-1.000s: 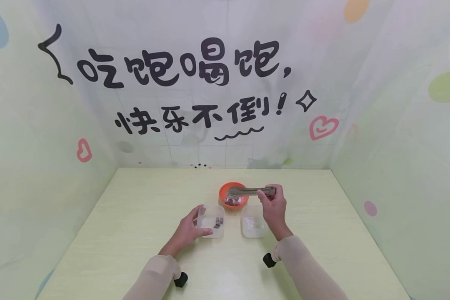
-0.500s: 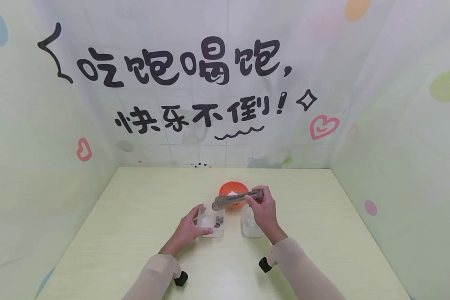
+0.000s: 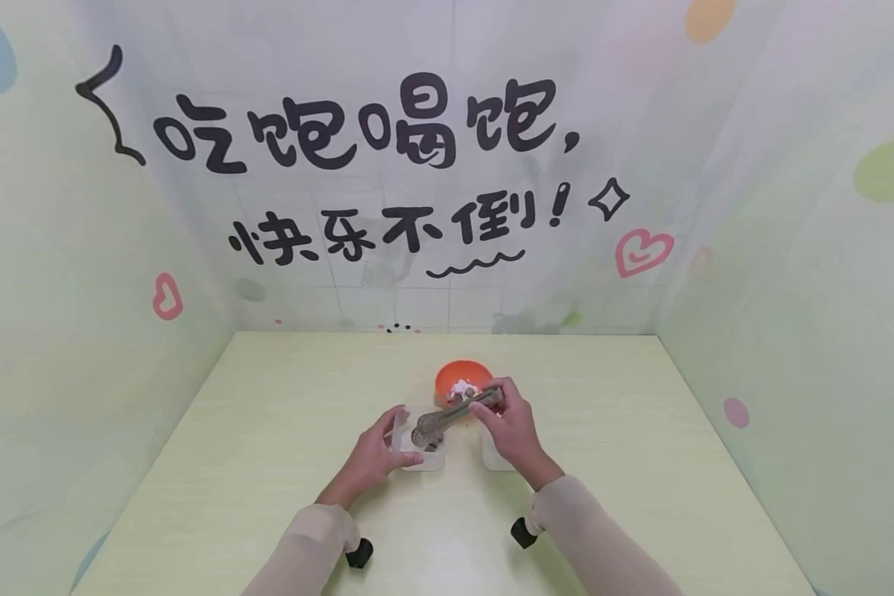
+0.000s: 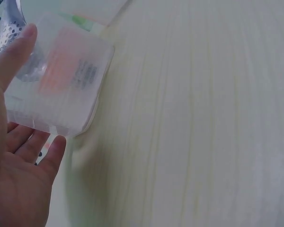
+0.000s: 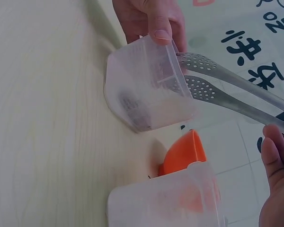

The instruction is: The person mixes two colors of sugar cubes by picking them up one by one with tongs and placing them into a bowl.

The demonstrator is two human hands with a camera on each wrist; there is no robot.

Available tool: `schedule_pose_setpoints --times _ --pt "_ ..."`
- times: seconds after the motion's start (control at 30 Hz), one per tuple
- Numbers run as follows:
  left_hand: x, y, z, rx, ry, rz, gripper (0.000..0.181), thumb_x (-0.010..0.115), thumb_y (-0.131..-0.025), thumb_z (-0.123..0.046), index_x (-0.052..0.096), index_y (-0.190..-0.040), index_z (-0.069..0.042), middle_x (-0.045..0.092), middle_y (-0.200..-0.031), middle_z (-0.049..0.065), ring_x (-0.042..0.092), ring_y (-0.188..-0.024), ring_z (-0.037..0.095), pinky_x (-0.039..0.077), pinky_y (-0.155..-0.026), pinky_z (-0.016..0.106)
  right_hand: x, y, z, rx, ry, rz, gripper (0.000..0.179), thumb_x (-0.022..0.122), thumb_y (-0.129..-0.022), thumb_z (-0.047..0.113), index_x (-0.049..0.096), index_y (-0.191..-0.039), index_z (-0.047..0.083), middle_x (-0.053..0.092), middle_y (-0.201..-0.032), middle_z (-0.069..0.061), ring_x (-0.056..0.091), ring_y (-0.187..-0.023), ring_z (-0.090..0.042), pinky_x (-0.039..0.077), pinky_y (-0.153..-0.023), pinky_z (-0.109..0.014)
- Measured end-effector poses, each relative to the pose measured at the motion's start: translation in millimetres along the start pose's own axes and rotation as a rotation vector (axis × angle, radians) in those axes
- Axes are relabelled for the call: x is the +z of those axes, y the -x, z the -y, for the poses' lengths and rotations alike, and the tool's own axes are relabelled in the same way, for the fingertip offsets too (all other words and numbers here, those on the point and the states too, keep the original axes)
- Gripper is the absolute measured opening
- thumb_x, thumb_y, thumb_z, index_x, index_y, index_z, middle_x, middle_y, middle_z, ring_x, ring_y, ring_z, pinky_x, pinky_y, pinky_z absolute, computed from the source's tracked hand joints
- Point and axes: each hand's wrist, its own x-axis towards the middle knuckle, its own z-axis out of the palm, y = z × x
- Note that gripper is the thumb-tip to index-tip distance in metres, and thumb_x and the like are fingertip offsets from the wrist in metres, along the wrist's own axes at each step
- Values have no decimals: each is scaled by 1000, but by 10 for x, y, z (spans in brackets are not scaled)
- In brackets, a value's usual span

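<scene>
My left hand [image 3: 371,460] holds a clear plastic box [image 5: 142,90] by its left side, the thumb on one wall and the fingers beyond it. Small brown cubes [image 3: 433,445] lie in that box, partly hidden by the tongs. With my right hand [image 3: 518,430] I grip metal tongs [image 3: 458,411] near their joined end. The perforated heads [image 5: 201,89] reach in over the box's opening, spread apart; nothing is visible between them. Behind the tongs, an orange bowl [image 3: 447,374] contains white and brown pieces [image 3: 463,391].
A second clear plastic box [image 3: 497,459] stands on the right, half covered by my right hand. Everything rests on a pale wooden table [image 3: 268,397]. A printed curtain [image 3: 447,298] rises along the table's back and sides.
My right hand has brought the tongs from the orange bowl left and toward me, over the left box. The tongs now point downward into it. My left hand stays in place.
</scene>
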Motion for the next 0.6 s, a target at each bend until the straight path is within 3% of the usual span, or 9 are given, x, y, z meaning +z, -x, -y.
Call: schedule_pose_setpoints --times 0.1,0.33,0.6 --pt "0 -7 4 6 -1 1 99 88 -71 -21 32 -151 -12 38 -150 17 41 -132 42 41 -105 49 10 0 17 10 24 16 22 66 -89 -3 52 -106 -4 63 -88 -12 52 -72 -16 48 -58 -20" --pt "1 -6 -4 -9 -18 -1 99 88 -71 -23 32 -151 -12 38 -151 17 41 -133 41 41 -105 50 96 -63 -419 8 36 37 27 69 -89 6 52 -109 -3 65 -91 -8 56 -72 -17 51 -57 -23" --pt "-2 -5 -5 -8 -15 -2 100 89 -70 -26 33 -151 -14 39 -151 15 41 -133 40 40 -105 51 119 -68 -387 -49 162 116 26 69 -91 13 52 -109 3 61 -84 1 51 -66 -15 47 -53 -24"
